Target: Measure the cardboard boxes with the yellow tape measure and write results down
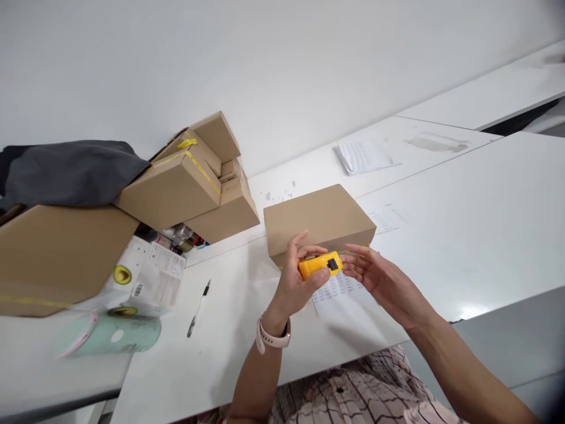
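Note:
My left hand [293,282] is closed around a yellow tape measure [312,266] with a black ridged button, its thumb lying along the near side. A pale pink watch band circles the left wrist. My right hand [375,274] is at the tape measure's right end, fingers stretched toward it and apart; whether the fingertips touch it is hard to tell. Just beyond both hands a closed brown cardboard box [320,218] lies on the white table. Partly beneath the hands is a printed sheet of paper [339,318].
More cardboard boxes [176,191] are piled at the left, with a dark cloth [75,174] over them. A white avocado-print box [152,271], a mint-green bottle [132,334] and a pen [198,309] lie nearer. Stacked papers [366,156] rest by the wall.

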### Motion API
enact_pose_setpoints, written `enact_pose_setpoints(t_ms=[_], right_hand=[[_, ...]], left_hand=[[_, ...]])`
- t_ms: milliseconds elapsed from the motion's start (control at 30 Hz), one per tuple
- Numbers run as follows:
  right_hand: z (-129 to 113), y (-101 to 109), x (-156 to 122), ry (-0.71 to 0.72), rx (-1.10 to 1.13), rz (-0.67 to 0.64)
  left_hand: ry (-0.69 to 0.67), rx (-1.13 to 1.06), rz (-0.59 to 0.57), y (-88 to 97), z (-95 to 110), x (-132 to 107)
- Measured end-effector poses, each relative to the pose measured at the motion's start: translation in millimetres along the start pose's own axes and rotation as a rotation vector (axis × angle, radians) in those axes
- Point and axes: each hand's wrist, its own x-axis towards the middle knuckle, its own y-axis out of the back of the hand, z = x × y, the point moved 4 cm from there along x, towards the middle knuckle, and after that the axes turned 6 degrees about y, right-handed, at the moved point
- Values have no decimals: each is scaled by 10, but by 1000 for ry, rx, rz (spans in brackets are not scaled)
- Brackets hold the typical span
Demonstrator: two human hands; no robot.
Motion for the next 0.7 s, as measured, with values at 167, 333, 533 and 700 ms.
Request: enact_pose_setpoints(t_ms=[167,333,533,700], right_hand=[[-201,209,211,48,-54,59],[-615,692,828,293,-221,248],[-595,840,1452,303,-292,319],[-375,670,1540,150,-408,309]], left_hand=[[-60,119,122,318,53,-16],[-149,188,372,960,228,130],[-28,152,604,1715,140,381],[60,164,652,1828,-41,457]])
